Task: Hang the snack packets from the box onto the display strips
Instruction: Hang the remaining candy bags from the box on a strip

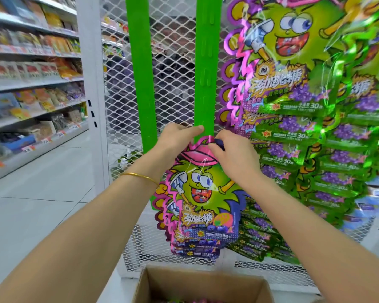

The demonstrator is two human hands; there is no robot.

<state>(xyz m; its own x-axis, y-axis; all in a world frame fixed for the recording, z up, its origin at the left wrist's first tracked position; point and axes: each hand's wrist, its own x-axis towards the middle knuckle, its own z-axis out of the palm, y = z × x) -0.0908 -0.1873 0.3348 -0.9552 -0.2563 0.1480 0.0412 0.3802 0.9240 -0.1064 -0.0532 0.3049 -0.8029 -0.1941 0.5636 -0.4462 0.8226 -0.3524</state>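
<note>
at the bottom edge an open cardboard box (202,283) shows pink wrappers inside. above it both forearms reach up, a gold bangle (140,176) on the left wrist. the right hand (233,155) pinches the top edge of a packet (202,193), fingers curled tight on its pink cap. the packet hangs upright against the lower end of a green strip (206,73), over a stack of like ones (195,248). the left hand (176,139) has its fingertips drawn together, pinching the strip just above the packet. right of them hang rows of green packets (311,132). behind stands white mesh (175,62), with a bare second strip (138,73) and stocked shelves (31,84) to the left.
</note>
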